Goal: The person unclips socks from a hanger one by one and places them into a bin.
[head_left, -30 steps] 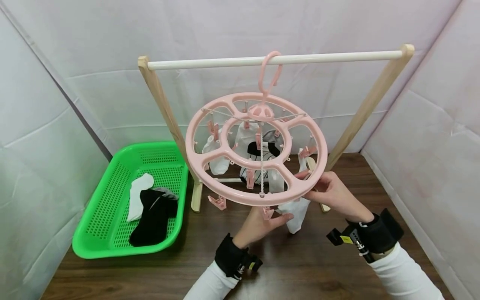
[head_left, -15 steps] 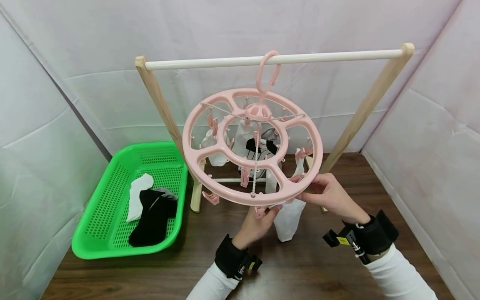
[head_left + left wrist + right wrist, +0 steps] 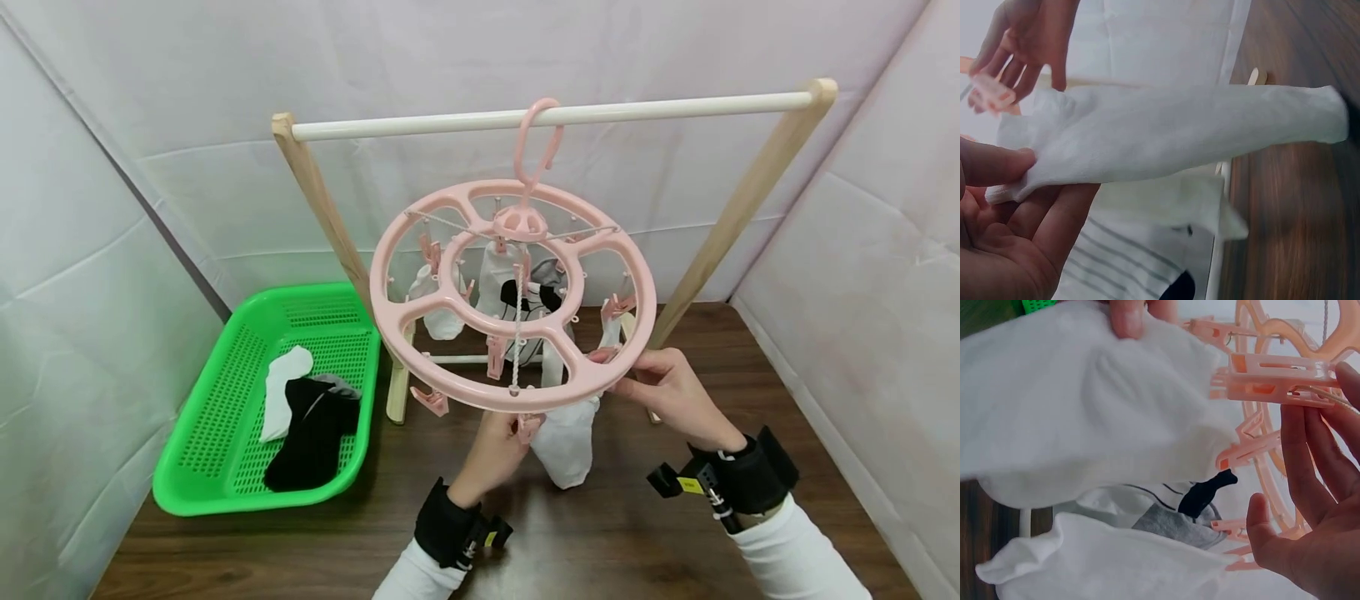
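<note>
A white sock (image 3: 564,450) hangs below the front right of the pink round clip hanger (image 3: 393,333). My left hand (image 3: 495,450) pinches the sock's upper edge between thumb and fingers, as the left wrist view shows. At the hanger's right rim, my right hand (image 3: 675,396) grips a pink clothespin (image 3: 1266,378). The clothespin's tips come close to the sock's edge; whether they bite on it I cannot tell. Behind, a striped sock with black parts (image 3: 532,312) and several white socks (image 3: 442,321) hang from other clothespins.
The hanger's hook sits over a white bar (image 3: 675,111) with wooden legs (image 3: 738,221). On the left stands a green basket (image 3: 176,467) holding a white sock (image 3: 281,404) and a black sock (image 3: 311,450). Pale sheets wall in the brown wood surface (image 3: 600,550).
My left hand has drawn left with the white sock, which has shifted left and toward me. My right hand stays near the rim. The hanger has swung slightly left and back.
</note>
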### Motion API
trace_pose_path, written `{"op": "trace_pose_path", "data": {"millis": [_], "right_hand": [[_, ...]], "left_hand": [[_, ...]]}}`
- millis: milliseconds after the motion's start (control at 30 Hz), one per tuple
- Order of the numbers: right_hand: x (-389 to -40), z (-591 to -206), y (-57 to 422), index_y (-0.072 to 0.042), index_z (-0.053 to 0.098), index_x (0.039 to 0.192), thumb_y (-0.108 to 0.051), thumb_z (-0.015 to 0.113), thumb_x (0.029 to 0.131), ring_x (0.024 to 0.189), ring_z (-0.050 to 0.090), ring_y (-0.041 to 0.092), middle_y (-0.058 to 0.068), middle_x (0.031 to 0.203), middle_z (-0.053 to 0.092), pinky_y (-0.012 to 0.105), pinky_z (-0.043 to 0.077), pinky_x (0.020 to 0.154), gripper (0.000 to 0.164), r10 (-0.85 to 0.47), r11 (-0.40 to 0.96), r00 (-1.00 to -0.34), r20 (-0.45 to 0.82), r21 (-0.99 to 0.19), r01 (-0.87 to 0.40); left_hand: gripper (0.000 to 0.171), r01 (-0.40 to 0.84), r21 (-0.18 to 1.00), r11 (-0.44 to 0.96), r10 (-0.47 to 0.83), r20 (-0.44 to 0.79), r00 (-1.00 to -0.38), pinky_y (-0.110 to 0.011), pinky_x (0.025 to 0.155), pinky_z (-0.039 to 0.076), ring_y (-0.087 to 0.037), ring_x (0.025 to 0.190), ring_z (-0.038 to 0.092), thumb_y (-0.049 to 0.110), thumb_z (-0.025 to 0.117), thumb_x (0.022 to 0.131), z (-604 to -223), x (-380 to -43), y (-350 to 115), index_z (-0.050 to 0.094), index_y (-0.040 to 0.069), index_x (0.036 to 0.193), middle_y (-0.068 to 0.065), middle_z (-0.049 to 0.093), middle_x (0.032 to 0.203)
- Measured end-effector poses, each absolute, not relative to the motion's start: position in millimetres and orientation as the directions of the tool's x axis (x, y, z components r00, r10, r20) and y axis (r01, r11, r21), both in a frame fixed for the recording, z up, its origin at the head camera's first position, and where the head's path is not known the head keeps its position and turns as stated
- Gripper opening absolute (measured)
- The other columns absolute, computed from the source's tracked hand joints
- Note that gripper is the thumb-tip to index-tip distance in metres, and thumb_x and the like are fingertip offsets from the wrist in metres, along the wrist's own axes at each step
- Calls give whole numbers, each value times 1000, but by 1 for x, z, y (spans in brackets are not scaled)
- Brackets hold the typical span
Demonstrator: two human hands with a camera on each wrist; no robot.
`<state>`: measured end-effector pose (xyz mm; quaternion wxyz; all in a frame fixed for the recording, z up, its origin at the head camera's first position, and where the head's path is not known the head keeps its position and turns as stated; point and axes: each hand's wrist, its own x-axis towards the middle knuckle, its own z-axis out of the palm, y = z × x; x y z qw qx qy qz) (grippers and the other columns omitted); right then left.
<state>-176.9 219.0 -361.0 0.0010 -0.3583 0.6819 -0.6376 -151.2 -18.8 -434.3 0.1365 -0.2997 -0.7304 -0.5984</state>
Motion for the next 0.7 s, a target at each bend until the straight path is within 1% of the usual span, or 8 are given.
{"op": "trace_pose_path", "data": {"millis": [67,133,233,400,433,500,600,700], "right_hand": [[-177,-362,221,3,66,119,10,60,91,111,58,15,7,119,65,23,50,82,30,-482,-50,-758,440,-877,-478],[-176,-364,223,4,64,122,10,61,90,107,58,14,7,120,65,22,49,77,32,-474,-20,-774,421,-883,-469],[-174,-366,224,4,61,125,9,62,90,99,58,12,4,118,65,22,48,72,35,-465,30,-796,388,-892,-452],[-173,-369,227,4,55,130,9,59,92,98,62,15,5,115,66,24,50,77,39,-454,11,-800,392,-896,-445],[-173,-369,228,4,55,131,10,58,91,97,62,15,5,114,66,24,50,77,40,-450,-6,-799,399,-896,-444],[-173,-371,229,2,56,130,11,58,91,93,62,13,4,109,66,23,50,74,40,-439,-42,-795,420,-893,-448],[-176,-374,231,2,57,126,11,57,92,89,57,11,4,107,64,21,47,70,36,-444,-83,-789,425,-896,-436],[-179,-380,234,7,55,125,12,56,92,99,57,13,8,112,63,22,47,76,33,-457,-92,-785,418,-900,-426]], "left_hand": [[12,586,804,106,276,542,-794,-23,59,40,-10,64,47,-11,54,92,-434,-151,-24,60,-1,89,-10,53,71],[19,583,803,125,273,537,-798,-23,60,45,-9,70,56,-10,55,92,-433,-150,-29,66,-2,105,-10,65,82],[30,584,792,178,274,531,-802,-22,62,46,-8,76,59,-8,56,93,-431,-148,-36,65,-1,121,-11,70,95],[17,500,821,278,253,439,-862,-26,55,38,-8,60,45,0,57,96,-426,-146,-48,68,2,109,-2,56,72],[13,476,828,296,249,414,-875,-29,63,44,-8,59,43,2,56,97,-425,-146,-50,67,2,103,0,50,68],[13,469,824,318,254,403,-879,-34,64,41,-10,56,37,4,55,98,-423,-148,-55,61,2,87,1,39,64],[17,532,778,333,275,459,-845,-34,65,42,-11,55,38,0,54,98,-421,-153,-63,56,3,81,0,43,62],[12,608,722,331,288,536,-793,-25,52,35,-8,48,35,-6,56,94,-420,-157,-73,63,0,86,-1,44,57]]}}
